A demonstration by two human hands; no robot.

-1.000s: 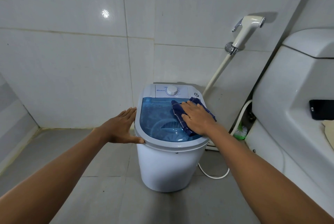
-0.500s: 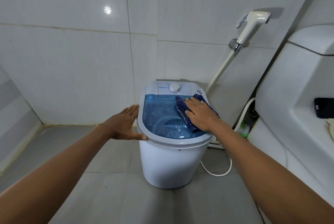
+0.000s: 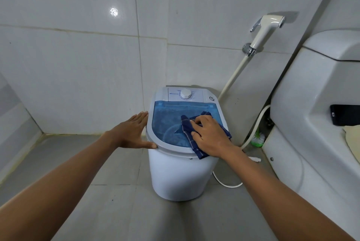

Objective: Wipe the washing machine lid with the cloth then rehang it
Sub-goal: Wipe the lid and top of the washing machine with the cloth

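Plainly, in the head view, my right grip [image 3: 211, 137] lay flat on the blue cloth [image 3: 186, 126], pressing it onto the near right part of the washer lid [image 3: 166, 118]. The rest of the lid stretched left and away from it, and my left grip [image 3: 132, 133], fingers straight, braced its left rim.

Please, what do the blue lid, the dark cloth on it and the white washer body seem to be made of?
Blue lid: likely translucent plastic, glossy; the tub inside shows through. Cloth: woven fabric, matte, with thin pale check lines and soft folds. Washer body: probably moulded plastic, smooth, softly shiny, rounded.
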